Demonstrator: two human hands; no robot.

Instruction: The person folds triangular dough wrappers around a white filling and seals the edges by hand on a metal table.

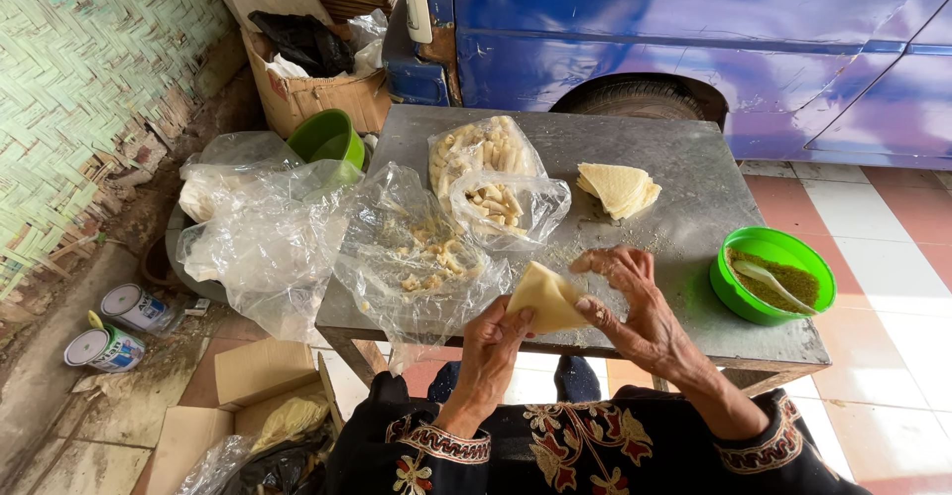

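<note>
A pale yellow triangular wrapper (543,297) is held over the near edge of the grey metal table (684,173). My left hand (488,348) pinches its lower left corner. My right hand (635,302) grips its right side, fingers curled over the top. A stack of the same folded wrappers (619,188) lies at the table's middle back. A green bowl (732,287) with greenish-brown filling and a white spoon (775,281) stands to the right of my right hand.
Clear plastic bags of pale rolled sticks (486,173) and crumbs (421,257) cover the table's left half. A green bucket (327,138), a cardboard box (307,98), two paint cans (117,328) and a blue vehicle (694,19) surround the table.
</note>
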